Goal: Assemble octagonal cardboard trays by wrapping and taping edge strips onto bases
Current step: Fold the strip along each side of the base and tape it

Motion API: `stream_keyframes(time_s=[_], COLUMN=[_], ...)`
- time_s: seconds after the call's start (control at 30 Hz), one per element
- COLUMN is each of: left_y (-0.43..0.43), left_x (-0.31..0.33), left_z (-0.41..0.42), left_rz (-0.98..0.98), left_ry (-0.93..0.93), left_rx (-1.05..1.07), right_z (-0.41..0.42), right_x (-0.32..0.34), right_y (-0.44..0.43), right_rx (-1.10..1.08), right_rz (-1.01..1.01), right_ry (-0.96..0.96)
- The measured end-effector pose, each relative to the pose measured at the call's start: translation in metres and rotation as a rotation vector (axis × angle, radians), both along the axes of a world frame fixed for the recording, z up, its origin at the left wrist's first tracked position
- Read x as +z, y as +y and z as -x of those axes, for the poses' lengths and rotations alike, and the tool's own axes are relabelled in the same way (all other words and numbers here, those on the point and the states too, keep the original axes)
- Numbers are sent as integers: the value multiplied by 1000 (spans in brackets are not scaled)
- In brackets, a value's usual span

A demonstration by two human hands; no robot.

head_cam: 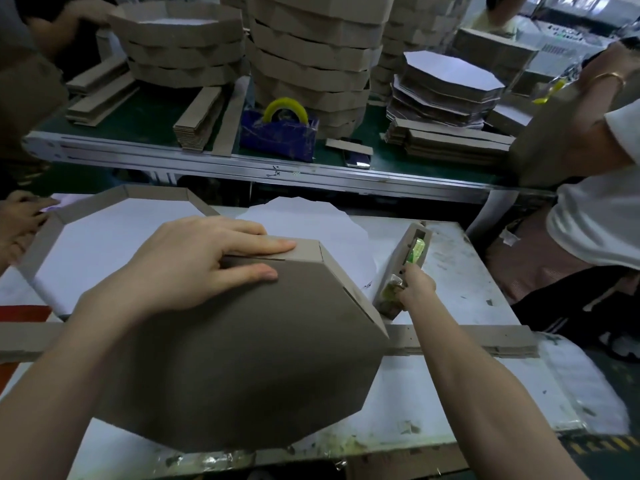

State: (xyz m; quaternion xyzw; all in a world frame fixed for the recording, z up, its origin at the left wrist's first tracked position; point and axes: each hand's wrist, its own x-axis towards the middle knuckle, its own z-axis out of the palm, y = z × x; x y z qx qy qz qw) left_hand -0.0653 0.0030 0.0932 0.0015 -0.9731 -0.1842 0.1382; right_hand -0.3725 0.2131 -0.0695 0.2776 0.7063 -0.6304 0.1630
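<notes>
A brown octagonal tray (242,358) lies upside down in front of me, its edge strip (349,285) wrapped round the far right sides. My left hand (197,261) presses flat on its far top edge, fingers over the strip's seam. My right hand (414,287) is closed on a cardboard-clad tape dispenser (403,268) with greenish tape, just right of the tray. A finished tray (114,209), white inside, lies open side up at the left. A white octagonal base (311,220) lies behind.
Flat edge strips (467,339) lie across the white table (485,375). Beyond it, a green conveyor (145,123) carries stacks of finished trays (311,57), bases (446,88), strips and a blue dispenser (277,133) with yellow tape. Another person's hand (17,220) is at left, a person (595,202) at right.
</notes>
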Motion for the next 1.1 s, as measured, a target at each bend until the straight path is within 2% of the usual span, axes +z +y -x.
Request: stream_keyframes(time_s=[0.13, 0.2, 0.23, 0.33, 0.47, 0.67, 0.77, 0.87, 0.97, 1.03, 1.1], left_y=[1, 1, 1, 0, -2, 0, 3, 6, 10, 11, 10], left_x=[-1, -1, -2, -3, -4, -4, -4, -4, -5, -5, -3], left_z=[0, 0, 1, 0, -2, -4, -5, -10, -16, -23, -31], left_rz=[-6, -1, 4, 22, 32, 38, 71, 125, 134, 145, 145], left_ry=[9, 6, 6, 15, 12, -1, -2, 39, 96, 140, 158], left_rx=[8, 12, 15, 17, 27, 47, 68, 109, 151, 154, 149], right_z=[-18, -35, -44, -59, -67, -60, -68, -83, -107, -127, -147], right_x=[-6, -17, -22, -45, -62, -73, -64, -27, 36, 80, 114], right_y=[-3, -2, 1, 14, 24, 45, 40, 19, -7, -19, -21], right_rx=[-272, -324, -314, -120, -80, 28, -8, -61, 201, 507, 858], right_rz=[211, 256, 256, 52, 41, -111, -129, -115, 81, 253, 266], right_ry=[96, 111, 120, 194, 239, 193, 207, 321, 455, 530, 573])
